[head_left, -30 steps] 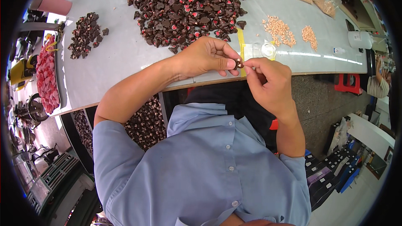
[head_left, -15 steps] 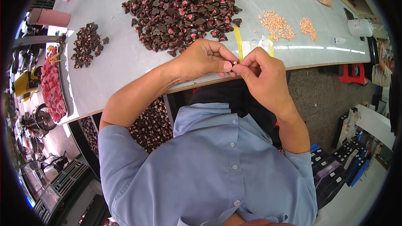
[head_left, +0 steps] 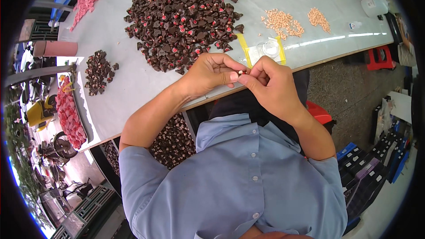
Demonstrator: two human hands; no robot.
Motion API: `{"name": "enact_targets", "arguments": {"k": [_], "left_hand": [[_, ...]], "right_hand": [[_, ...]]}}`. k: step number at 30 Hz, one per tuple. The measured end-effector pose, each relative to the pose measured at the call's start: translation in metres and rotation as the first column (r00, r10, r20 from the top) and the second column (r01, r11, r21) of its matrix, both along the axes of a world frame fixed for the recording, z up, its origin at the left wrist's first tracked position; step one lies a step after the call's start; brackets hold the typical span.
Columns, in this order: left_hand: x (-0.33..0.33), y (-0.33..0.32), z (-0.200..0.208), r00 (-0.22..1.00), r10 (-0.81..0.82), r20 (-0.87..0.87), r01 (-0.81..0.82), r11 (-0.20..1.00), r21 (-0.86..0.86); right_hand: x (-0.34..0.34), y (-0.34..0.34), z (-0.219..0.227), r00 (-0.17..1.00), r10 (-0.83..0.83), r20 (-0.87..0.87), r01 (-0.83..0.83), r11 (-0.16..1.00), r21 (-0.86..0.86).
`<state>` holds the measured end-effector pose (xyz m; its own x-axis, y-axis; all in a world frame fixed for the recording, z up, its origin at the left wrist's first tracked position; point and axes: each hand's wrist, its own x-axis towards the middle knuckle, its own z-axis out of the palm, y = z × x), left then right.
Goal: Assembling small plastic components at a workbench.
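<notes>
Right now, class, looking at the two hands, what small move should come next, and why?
Probably the left hand should steady the small dark piece while the right hand presses it gently: the piece is at the left thumb's tip, and the right hand's digits meet it from the other side, so both seem well placed.

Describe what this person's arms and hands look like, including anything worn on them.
The left hand and right hand are bare: no gloves, and no watch or bracelet shows at either wrist. The forearms are uncovered too. The plain, blue-grey shirt has short sleeves ending near the elbows, with pale round buttons down its front.
</notes>
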<state>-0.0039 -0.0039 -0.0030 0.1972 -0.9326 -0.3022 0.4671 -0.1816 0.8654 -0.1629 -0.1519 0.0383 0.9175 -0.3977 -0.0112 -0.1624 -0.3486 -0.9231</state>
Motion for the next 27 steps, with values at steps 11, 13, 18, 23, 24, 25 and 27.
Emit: {"name": "enact_targets", "arguments": {"k": [11,13,18,23,24,25,27], "left_hand": [[-0.002,0.003,-0.001,0.994,0.101,-0.039,-0.103,0.991,-0.082],[0.001,0.007,0.003,0.992,0.113,-0.060,-0.119,0.986,-0.115],[0.002,0.002,0.000,0.973,0.130,-0.192,-0.181,0.943,-0.279],[0.005,0.007,0.002,0.964,0.145,-0.224,-0.217,0.914,-0.342],[0.005,0.007,0.003,0.967,0.134,-0.215,-0.206,0.911,-0.358],[0.006,0.006,0.003,0.970,0.122,-0.209,-0.195,0.907,-0.374],[0.005,0.005,0.006,0.977,0.129,-0.171,-0.187,0.904,-0.385]], "right_hand": [[-0.003,0.004,-0.005,0.991,-0.079,0.112,0.060,0.984,0.170],[-0.019,-0.007,0.001,0.929,-0.172,0.327,0.131,0.981,0.144],[-0.039,-0.033,-0.011,0.823,-0.241,0.515,0.192,0.970,0.147],[-0.044,-0.035,-0.014,0.796,-0.215,0.567,0.230,0.972,0.045],[-0.045,-0.036,-0.015,0.799,-0.212,0.563,0.230,0.972,0.040],[-0.046,-0.038,-0.016,0.803,-0.210,0.558,0.231,0.972,0.034],[-0.042,-0.035,-0.002,0.833,-0.159,0.531,0.216,0.975,-0.047]]}}
